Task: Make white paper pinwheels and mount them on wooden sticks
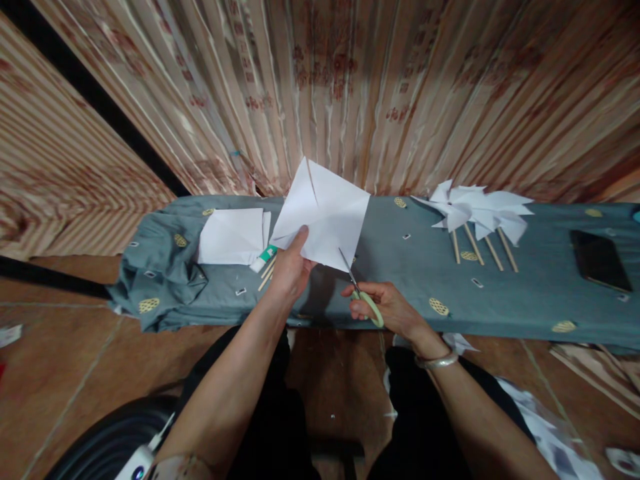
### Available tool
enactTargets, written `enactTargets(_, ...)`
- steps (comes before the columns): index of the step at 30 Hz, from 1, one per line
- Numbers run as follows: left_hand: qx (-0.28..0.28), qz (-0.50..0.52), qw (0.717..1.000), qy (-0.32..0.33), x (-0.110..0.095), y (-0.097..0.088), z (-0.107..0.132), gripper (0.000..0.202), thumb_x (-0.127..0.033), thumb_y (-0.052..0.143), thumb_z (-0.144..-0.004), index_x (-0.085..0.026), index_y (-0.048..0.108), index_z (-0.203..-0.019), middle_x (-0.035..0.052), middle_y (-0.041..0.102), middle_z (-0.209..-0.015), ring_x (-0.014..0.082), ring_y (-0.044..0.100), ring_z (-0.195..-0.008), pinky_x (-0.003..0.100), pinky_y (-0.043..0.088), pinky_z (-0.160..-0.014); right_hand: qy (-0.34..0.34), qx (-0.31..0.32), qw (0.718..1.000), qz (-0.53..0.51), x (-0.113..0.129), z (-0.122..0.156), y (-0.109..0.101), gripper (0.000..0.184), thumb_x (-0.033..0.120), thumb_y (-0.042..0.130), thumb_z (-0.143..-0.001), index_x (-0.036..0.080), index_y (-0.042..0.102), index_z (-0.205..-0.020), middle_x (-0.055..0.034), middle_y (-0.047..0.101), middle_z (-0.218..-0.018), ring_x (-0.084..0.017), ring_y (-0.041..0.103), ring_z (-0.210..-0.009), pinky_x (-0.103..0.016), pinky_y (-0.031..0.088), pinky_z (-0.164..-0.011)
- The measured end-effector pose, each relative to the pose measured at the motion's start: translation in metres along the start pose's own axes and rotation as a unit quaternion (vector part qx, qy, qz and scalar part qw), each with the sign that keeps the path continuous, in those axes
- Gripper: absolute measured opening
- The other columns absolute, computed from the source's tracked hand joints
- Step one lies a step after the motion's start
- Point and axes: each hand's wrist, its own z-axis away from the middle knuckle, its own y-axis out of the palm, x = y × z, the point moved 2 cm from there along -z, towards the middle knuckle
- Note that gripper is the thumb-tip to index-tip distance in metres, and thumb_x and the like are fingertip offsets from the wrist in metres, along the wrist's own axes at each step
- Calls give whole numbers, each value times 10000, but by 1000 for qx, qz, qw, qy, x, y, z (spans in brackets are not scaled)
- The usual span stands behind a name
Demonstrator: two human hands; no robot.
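My left hand pinches the lower left edge of a square white sheet of paper, thumb on top, holding it tilted above the bench. A slit runs inward from the sheet's top corner, and another cut shows near its left corner. In my right hand are scissors with light green handles. Their blades are at the sheet's lower corner, one blade lying over the paper; the other is partly hidden.
A bench under a grey-green cloth bears a stack of white paper, a green-and-white tube and thin wooden sticks on the left. Several paper pinwheels and a black phone lie right. A curtain hangs behind.
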Motion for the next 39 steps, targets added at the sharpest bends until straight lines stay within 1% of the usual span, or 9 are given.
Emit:
enactTargets(3, -3, -6, 1000, -2, -1, 0, 0, 351, -182, 687, -826, -173, 645, -1174, 98, 710, -1207, 229, 665, -1133, 332, 540, -963, 1, -4, 1000, -2, -1, -1, 0, 460, 535, 815, -626, 167, 697, -877, 32, 627, -584, -93, 548, -516, -227, 441, -514)
enactTargets(9, 2, -1, 1000, 3, -1, 0, 0, 338, -172, 675, -832, -164, 647, -1169, 106, 706, -1215, 233, 671, -1123, 351, 542, -967, 6, -13, 1000, -26, 1, -1, 2, 479, 540, 843, -574, 164, 697, -832, 44, 624, -553, -74, 535, -480, -213, 435, -493)
enactTargets(14, -3, 0, 1000, -7, -1, -1, 0, 387, -190, 704, -820, -172, 636, -1201, 106, 705, -1220, 236, 672, -1126, 356, 541, -978, 2, -20, 1000, -23, 2, -2, 3, 486, 561, 845, -551, 169, 701, -799, 43, 629, -537, -80, 544, -470, -218, 437, -482)
enactTargets(18, -6, 4, 1000, -3, 0, -2, -2, 434, -205, 724, -806, -177, 624, -1228, 111, 711, -1208, 244, 669, -1131, 367, 543, -976, 1, -23, 1000, -18, 2, -2, 3, 468, 538, 855, -547, 171, 701, -793, 48, 624, -526, -81, 541, -463, -221, 441, -482)
enactTargets(25, 0, -1, 1000, 4, 0, -2, -1, 351, -185, 681, -830, -163, 641, -1178, 103, 721, -1182, 233, 664, -1136, 352, 534, -977, -3, -27, 999, -27, 2, -2, 5, 433, 521, 847, -564, 175, 693, -774, 53, 612, -531, -83, 539, -470, -229, 445, -487)
enactTargets(31, -1, 1, 1000, 9, -1, -1, -1, 318, -183, 685, -822, -154, 649, -1137, 112, 710, -1200, 239, 660, -1141, 360, 526, -986, 1, -19, 999, -28, 4, -2, 5, 366, 452, 850, -589, 176, 689, -768, 56, 598, -536, -86, 540, -482, -234, 451, -501)
enactTargets(39, 2, 1, 1000, 16, 0, -4, -2, 314, -175, 667, -830, -157, 648, -1143, 111, 701, -1221, 249, 653, -1149, 380, 528, -982, 4, -21, 999, -27, 6, -2, 6, 393, 464, 859, -568, 173, 676, -758, 58, 596, -528, -84, 533, -473, -227, 441, -486)
